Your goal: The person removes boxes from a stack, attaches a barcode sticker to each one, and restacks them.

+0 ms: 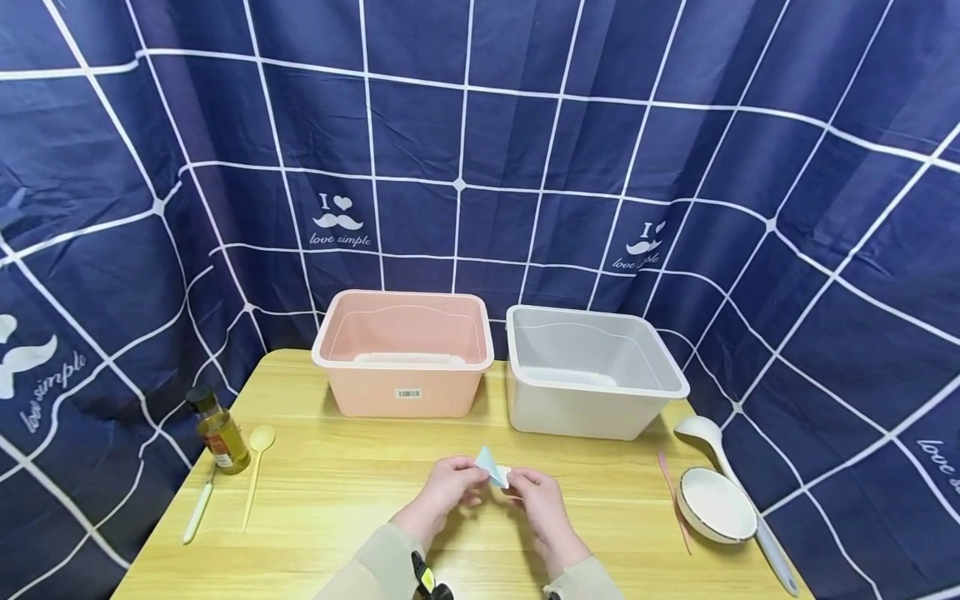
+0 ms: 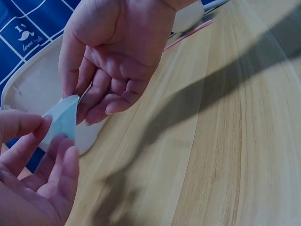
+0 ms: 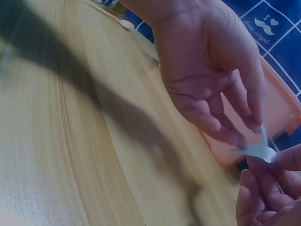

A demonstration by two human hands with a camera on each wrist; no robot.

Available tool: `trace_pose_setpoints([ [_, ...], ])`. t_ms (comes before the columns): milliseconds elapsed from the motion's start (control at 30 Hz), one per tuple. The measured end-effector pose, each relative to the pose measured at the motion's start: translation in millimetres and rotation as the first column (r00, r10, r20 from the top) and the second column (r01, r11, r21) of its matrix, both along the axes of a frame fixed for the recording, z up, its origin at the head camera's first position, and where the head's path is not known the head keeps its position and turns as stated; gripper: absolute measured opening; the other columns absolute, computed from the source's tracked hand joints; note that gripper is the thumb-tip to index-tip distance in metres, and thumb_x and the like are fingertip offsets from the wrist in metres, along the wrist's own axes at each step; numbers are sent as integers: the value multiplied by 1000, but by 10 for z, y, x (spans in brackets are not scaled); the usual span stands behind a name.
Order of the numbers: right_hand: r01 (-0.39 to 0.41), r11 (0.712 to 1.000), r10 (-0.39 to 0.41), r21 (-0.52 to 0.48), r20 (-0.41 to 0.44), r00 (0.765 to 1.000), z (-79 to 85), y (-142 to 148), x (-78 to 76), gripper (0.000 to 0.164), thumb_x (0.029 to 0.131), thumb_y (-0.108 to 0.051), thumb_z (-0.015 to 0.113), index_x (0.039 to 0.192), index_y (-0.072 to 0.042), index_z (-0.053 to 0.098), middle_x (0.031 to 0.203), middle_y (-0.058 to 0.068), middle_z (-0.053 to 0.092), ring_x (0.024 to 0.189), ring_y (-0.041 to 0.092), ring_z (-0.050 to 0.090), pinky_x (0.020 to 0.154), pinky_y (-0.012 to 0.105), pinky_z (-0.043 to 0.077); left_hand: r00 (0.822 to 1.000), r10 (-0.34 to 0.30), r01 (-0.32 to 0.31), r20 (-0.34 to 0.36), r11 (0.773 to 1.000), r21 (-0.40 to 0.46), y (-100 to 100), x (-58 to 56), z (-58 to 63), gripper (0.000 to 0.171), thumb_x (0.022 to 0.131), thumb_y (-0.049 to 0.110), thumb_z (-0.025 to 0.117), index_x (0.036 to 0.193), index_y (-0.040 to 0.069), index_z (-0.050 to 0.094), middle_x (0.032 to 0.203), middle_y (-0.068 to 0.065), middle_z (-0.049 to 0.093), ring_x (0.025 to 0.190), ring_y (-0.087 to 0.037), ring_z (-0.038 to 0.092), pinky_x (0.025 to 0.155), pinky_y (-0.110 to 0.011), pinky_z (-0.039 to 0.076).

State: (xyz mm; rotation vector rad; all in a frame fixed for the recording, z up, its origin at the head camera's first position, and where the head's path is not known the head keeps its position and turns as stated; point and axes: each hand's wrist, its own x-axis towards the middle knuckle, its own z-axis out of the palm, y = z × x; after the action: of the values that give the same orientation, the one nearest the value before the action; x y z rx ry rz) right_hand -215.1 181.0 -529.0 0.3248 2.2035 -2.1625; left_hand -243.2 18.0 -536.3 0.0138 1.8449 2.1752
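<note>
A small, thin, light-blue paper piece (image 1: 489,467) with a white part is held up between both hands, above the near middle of the table. It looks bent or folded to a point. My left hand (image 1: 450,482) pinches its left side between thumb and fingers. At the white right side, my right hand (image 1: 538,497) pinches with thumb and forefinger, the other fingers loosely curled. In the left wrist view the blue paper piece (image 2: 63,118) spans the two sets of fingertips. The right wrist view shows its edge (image 3: 258,150) nearly side-on. Fingers partly cover it in every view.
Behind the hands stand a pink bin (image 1: 408,392) and a grey-white bin (image 1: 573,412). To the left are an oil bottle (image 1: 222,437), a yellow spoon (image 1: 260,446) and a pale-handled tool (image 1: 198,510). A pink stick (image 1: 675,504), bowl (image 1: 716,504) and ladle (image 1: 701,429) lie right.
</note>
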Motion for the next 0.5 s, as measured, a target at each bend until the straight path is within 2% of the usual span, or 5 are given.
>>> trace_pose_setpoints([
  [100,5,1000,-5,5,0,1000,2,-3,-3,24,94,-7,60,107,13,64,84,6,68,79,17,63,77,35,53,999,32,-32,8,999,-6,-25,-6,8,3,86,4,67,84,2,66,83,-6,69,75,-20,66,59,-27,54],
  [200,4,1000,-4,10,1,1000,9,8,1,23,95,-7,59,106,13,63,84,6,68,78,16,62,75,34,52,998,59,-59,10,998,-13,-47,-13,7,3,87,4,66,87,1,65,81,-3,66,69,-14,62,56,-22,48],
  [300,-4,1000,4,7,9,1000,11,32,6,22,96,-7,58,106,12,63,84,6,68,79,16,62,74,31,52,996,84,-84,18,996,-23,-58,-25,-7,5,86,3,64,89,-1,64,80,-1,61,62,-10,58,53,-20,44],
  [500,2,999,-2,-48,5,1000,-13,96,8,22,96,-4,56,106,16,61,82,7,69,75,14,63,67,23,53,993,112,-110,28,993,-52,-64,-44,-50,4,85,-1,60,84,3,60,76,-1,56,55,-7,53,48,-17,39],
])
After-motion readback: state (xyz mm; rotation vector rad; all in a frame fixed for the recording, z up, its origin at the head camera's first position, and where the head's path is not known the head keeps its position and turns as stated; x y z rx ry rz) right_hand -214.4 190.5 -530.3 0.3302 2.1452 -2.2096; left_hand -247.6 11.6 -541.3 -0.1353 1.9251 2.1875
